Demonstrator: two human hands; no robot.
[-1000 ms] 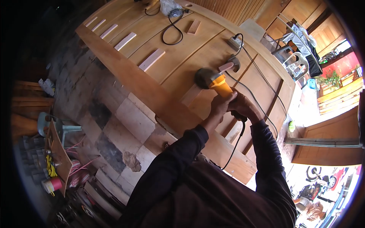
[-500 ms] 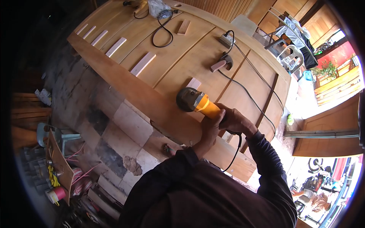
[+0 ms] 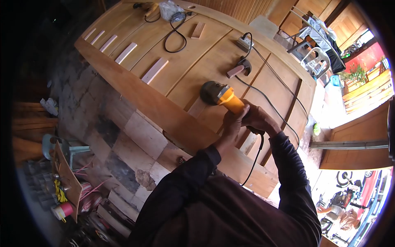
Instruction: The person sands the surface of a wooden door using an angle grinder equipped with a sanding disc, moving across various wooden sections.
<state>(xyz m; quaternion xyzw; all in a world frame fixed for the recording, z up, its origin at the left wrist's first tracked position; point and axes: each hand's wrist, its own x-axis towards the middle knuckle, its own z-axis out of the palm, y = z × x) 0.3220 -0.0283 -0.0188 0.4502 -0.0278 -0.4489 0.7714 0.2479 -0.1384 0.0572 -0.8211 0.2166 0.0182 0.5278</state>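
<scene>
Both my hands grip a yellow angle grinder (image 3: 233, 101) with a dark round disc at its head. My left hand (image 3: 233, 125) wraps the near side of its body, and my right hand (image 3: 260, 118) closes round its rear end, where a black cord hangs down. The disc lies over the panel of a large wooden door (image 3: 185, 88); whether it touches the wood I cannot tell. Beyond the grinder, a hammer (image 3: 245, 65) rests beside a small wood block (image 3: 235, 71).
Several pale wood strips (image 3: 155, 71) lie along the door's left side. A power strip (image 3: 245, 43), cables and a second power tool (image 3: 151, 9) sit farther back. Tiled floor (image 3: 142, 133) runs along the left. Plastic chairs stand at the far right; outside, a person is near a motorcycle.
The grinder and both hands have moved slightly away from me and to the right across the door. Its disc now covers the spot where a pale wood block showed before.
</scene>
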